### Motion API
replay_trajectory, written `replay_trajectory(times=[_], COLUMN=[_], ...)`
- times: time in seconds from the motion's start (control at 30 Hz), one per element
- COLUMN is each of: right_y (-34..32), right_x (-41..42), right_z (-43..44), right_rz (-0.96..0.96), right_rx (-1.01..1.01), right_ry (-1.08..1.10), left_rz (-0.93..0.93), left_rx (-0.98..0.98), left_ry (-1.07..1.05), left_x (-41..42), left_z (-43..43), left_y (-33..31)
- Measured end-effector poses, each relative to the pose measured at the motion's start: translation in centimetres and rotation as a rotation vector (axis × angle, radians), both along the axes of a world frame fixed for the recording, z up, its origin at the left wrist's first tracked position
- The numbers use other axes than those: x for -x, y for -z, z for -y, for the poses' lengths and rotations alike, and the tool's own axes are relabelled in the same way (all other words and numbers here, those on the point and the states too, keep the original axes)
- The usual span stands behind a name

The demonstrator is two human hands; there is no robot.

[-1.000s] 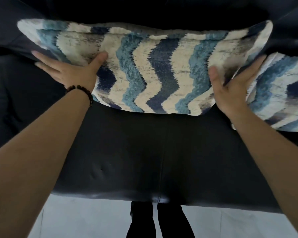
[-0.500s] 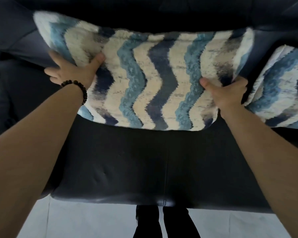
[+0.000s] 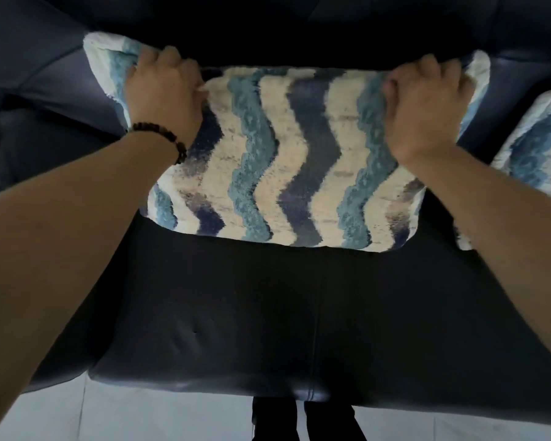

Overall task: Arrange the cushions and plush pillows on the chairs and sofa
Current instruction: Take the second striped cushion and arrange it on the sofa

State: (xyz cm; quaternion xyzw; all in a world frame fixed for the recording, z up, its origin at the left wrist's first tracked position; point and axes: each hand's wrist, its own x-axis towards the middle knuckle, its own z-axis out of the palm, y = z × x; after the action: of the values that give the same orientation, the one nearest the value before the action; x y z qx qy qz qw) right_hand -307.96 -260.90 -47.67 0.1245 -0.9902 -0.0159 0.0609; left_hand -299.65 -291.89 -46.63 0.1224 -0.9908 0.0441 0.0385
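Gripping cushion point(image 3: 287, 160) corners, both hands point(image 3: 164, 90).

We've got both arms stretched fwd, palms down. Our left hand point(image 3: 163, 93), beaded bracelet point(image 3: 163, 135) on the wrist, & right hand point(image 3: 427, 106) each have fingers curled tight, gripping the cushion point(image 3: 283, 160) at its top corners.

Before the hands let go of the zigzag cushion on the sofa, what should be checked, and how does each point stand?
1. Left hand grips the zigzag cushion at its upper left corner: ok.
2. Right hand grips the upper right corner: ok.
3. Cushion's lower edge rests on the sofa seat: ok.
4. Cushion leans on the backrest: cannot tell, top edge is in shadow.
5. Clear of the second cushion on the right: ok, a gap shows.
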Motion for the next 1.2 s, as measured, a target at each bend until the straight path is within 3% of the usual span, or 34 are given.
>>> replay_trajectory(times=[0.1,0.17,0.27,0.33,0.4,0.5,0.77,0.9,0.97,1.03,1.1,1.2], right_y=[-0.2,0.5,1.8,3.2,4.7,5.5,4.3,3.1,2.6,2.7,2.8,2.2], right_x=[1.4,0.6,-4.3,-8.1,-9.1,-7.2,-8.4,-9.9,-10.0,-9.0,-7.9,-8.3], right_z=[-0.1,0.4,1.2,0.9,0.0,-0.7,0.7,-0.4,-0.5,0.0,1.0,2.1], right_rz=[-0.089,-0.127,-0.168,-0.051,0.121,0.235,0.180,-0.122,-0.271,-0.182,0.047,0.081], right_rx=[0.066,0.191,0.407,0.322,0.055,-0.115,-0.009,0.060,0.076,0.012,-0.044,0.008], right_ry=[-0.102,-0.057,-0.011,-0.211,-0.382,-0.340,-0.247,-0.303,-0.319,-0.286,-0.265,-0.227], left_rz=[-0.072,-0.106,-0.191,-0.048,0.136,0.217,0.141,-0.021,-0.145,-0.116,0.055,0.081], left_rx=[-0.043,-0.117,-0.272,-0.192,-0.042,0.002,0.020,-0.047,0.027,0.073,-0.002,-0.062], left_ry=[-0.116,-0.147,-0.023,0.186,0.299,0.125,0.079,0.019,0.014,-0.016,-0.040,-0.038], left_x=[0.0,-0.7,-4.4,-7.8,-9.5,-8.4,-8.5,-10.0,-10.4,-9.8,-8.8,-7.8], left_z=[-0.1,-0.8,-2.1,-2.3,-1.3,-0.4,-1.2,-0.3,0.2,0.4,0.0,-0.7], left_y=[0.6,1.7,2.9,3.9,5.1,6.1,6.2,4.7,3.8,3.3,3.0,2.4])
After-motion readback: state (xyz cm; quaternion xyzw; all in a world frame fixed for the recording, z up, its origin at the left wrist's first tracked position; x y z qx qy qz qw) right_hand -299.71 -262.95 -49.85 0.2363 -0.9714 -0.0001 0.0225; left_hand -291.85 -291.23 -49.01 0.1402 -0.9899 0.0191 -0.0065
